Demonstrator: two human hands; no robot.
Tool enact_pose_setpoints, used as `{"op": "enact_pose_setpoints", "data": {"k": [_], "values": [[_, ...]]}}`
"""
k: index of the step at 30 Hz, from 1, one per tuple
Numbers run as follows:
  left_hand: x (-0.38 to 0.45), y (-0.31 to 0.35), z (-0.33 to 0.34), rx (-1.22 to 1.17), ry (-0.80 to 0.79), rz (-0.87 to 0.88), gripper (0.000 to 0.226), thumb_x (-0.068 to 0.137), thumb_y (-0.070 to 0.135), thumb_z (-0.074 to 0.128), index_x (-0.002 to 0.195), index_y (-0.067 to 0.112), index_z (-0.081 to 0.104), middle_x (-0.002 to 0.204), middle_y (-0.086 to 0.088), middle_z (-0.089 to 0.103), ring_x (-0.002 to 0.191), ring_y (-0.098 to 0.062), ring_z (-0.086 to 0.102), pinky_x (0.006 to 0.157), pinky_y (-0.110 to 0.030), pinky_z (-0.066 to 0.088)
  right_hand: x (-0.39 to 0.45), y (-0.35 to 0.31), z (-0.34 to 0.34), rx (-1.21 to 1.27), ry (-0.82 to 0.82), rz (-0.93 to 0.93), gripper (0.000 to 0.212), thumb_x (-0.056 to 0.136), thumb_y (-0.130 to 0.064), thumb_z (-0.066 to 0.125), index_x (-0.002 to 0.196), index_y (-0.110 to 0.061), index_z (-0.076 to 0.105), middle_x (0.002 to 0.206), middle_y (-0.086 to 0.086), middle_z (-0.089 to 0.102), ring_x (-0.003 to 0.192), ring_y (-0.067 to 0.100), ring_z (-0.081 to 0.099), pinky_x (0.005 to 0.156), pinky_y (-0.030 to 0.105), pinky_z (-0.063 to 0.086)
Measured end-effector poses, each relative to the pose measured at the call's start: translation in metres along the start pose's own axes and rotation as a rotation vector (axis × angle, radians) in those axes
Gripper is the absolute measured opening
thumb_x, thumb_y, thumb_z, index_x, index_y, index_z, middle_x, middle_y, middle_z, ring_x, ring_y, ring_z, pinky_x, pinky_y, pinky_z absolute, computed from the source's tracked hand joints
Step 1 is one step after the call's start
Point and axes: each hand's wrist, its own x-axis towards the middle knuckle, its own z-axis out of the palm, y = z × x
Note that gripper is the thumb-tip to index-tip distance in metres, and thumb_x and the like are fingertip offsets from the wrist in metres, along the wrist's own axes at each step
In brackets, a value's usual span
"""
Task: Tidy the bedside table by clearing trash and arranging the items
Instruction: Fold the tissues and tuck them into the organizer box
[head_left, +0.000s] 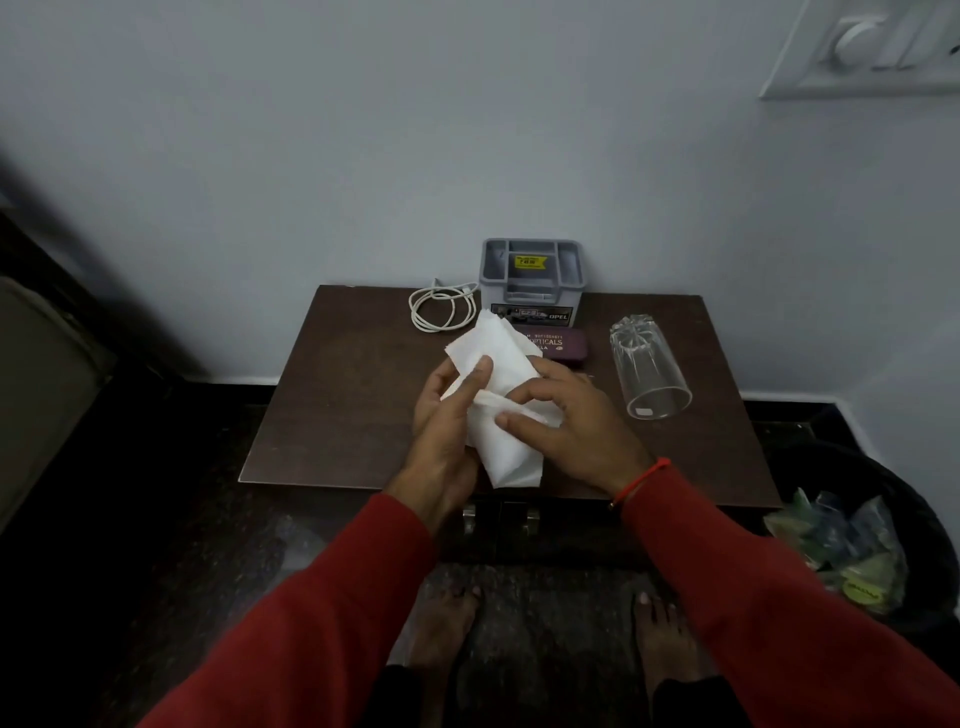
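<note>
Both hands hold a white tissue (500, 364) over the middle of the dark brown bedside table (332, 415). My left hand (447, 410) grips its left side with the thumb on top. My right hand (566, 421) pinches a fold in its middle. Behind the tissue lies a maroon spectacle case (563, 344), partly hidden by it. A grey plastic organiser (531, 278) stands at the table's back edge. A coiled white cable (441, 310) lies left of it. A clear glass tumbler (647, 366) lies on its side at the right.
A dark waste bin (883, 493) with plastic wrappers (847, 551) inside stands on the floor at the right of the table. A white wall is behind, with a switch plate (862, 47) at the top right. My bare feet stand on the dark floor below the table.
</note>
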Motion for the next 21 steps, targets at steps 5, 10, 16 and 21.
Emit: {"op": "enact_pose_setpoints", "data": {"k": [5, 10, 16, 21], "values": [[0.008, 0.005, -0.009, 0.088, 0.204, 0.051, 0.04, 0.093, 0.014, 0.068, 0.133, 0.017, 0.06, 0.12, -0.013, 0.072, 0.105, -0.032, 0.07, 0.086, -0.048, 0.059, 0.006, -0.001, -0.016, 0.281, 0.145, -0.009, 0.012, 0.081, -0.04, 0.073, 0.088, -0.031, 0.073, 0.129, -0.007, 0.057, 0.119, 0.015, 0.055, 0.098, 0.039, 0.047], [0.005, 0.009, -0.012, 0.355, 0.201, 0.233, 0.025, 0.091, 0.021, 0.073, 0.115, 0.017, 0.069, 0.102, -0.001, 0.075, 0.092, -0.019, 0.07, 0.076, -0.033, 0.059, 0.003, -0.014, -0.036, 0.914, 0.135, 0.104, 0.015, 0.078, -0.025, 0.071, 0.092, -0.02, 0.071, 0.094, 0.0, 0.073, 0.089, 0.016, 0.069, 0.072, 0.039, 0.059], [0.002, 0.005, -0.007, 0.588, 0.084, 0.281, 0.016, 0.093, 0.024, 0.071, 0.107, 0.016, 0.073, 0.088, 0.007, 0.072, 0.074, -0.003, 0.063, 0.053, -0.013, 0.046, 0.001, -0.011, -0.035, 0.452, 0.068, -0.002, 0.008, 0.088, -0.013, 0.068, 0.087, -0.021, 0.069, 0.082, -0.006, 0.072, 0.078, 0.009, 0.066, 0.073, 0.024, 0.053], [0.004, 0.011, -0.016, 0.631, -0.006, 0.293, 0.002, 0.089, 0.019, 0.076, 0.09, 0.02, 0.075, 0.078, 0.006, 0.076, 0.067, -0.001, 0.066, 0.057, -0.02, 0.05, -0.003, -0.017, -0.04, 0.658, -0.148, -0.052, 0.01, 0.082, -0.017, 0.066, 0.088, -0.02, 0.074, 0.086, -0.005, 0.072, 0.078, 0.01, 0.065, 0.069, 0.022, 0.053]]}}
